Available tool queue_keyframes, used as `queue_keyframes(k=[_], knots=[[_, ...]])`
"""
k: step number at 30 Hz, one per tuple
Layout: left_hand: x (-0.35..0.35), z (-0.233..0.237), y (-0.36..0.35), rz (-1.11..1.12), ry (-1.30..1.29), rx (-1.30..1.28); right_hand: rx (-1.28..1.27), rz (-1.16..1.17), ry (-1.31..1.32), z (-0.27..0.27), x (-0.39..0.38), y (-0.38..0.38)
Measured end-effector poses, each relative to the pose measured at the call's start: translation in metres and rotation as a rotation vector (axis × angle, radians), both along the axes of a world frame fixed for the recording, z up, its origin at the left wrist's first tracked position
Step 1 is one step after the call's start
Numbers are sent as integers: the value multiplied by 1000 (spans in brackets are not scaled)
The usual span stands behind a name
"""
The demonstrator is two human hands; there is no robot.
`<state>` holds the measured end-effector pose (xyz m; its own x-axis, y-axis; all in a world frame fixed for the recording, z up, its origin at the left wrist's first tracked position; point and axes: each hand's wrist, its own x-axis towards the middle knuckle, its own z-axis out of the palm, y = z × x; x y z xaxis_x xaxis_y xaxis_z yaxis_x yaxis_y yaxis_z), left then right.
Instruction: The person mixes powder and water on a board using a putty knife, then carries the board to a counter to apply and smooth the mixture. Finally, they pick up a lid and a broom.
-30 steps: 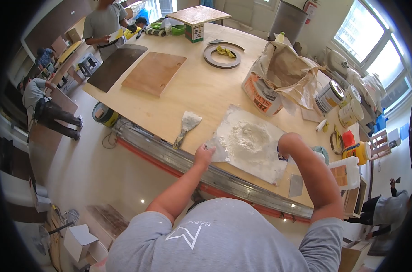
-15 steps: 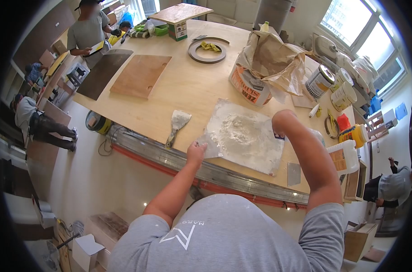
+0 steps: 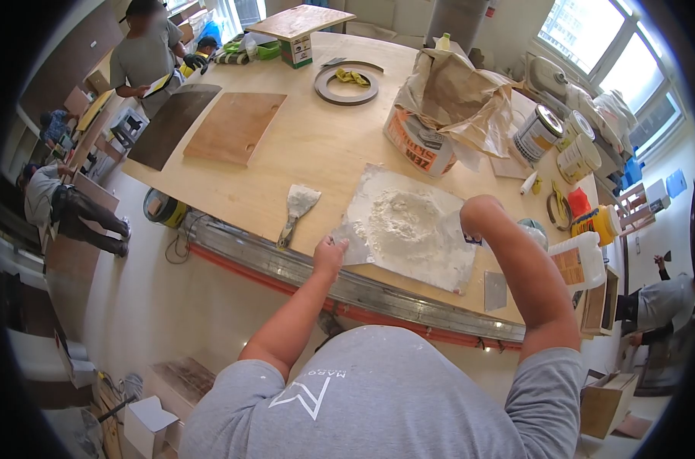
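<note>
A square board (image 3: pixel 447 271) lies on the table with a heap of white powder (image 3: pixel 401 218) on it. My left hand (image 3: pixel 331 254) grips a thin, pale flat scraper (image 3: pixel 353 246) at the board's left edge, its blade beside the powder. My right hand (image 3: pixel 479 219) is bent down over the board's right side. Its fingers close around a tool with a dark blue handle (image 3: pixel 472 239), whose pale blade seems to rest by the powder; the forearm hides part of it. Left of the board lies a putty knife (image 3: pixel 294 214) with a whitened blade.
Behind the board stands an open paper bag of skim coat (image 3: pixel 420 145). Paint cans (image 3: pixel 539 136), a white jug (image 3: pixel 581 262) and a small metal plate (image 3: pixel 495 291) are on the right. Wooden panels (image 3: pixel 233 126) and a tape roll (image 3: pixel 347 83) lie farther back. Several people are around the room.
The right hand's blade now shows more clearly beside the heap, and the powder's right side looks slightly shifted. My left hand has barely moved. The view has tilted a little.
</note>
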<state>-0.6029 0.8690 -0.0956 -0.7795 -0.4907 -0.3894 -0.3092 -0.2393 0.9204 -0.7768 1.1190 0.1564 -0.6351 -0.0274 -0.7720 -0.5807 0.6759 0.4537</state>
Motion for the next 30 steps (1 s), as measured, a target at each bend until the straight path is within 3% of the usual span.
queue_keyframes(k=[12, 18, 27, 30], knots=[[-2, 15, 2, 0, -8, -26, -19, -143, 69, -14, -18, -10], [-8, 40, 5, -47, -58, -62, -76, -39, 82, -5, -14, -9], [-32, 7, 10, -132, -66, -314, 1, -147, -17, -24, -21, -6], [-35, 10, 17, -88, -66, -219, -38, -156, 23, -28, -25, 2]])
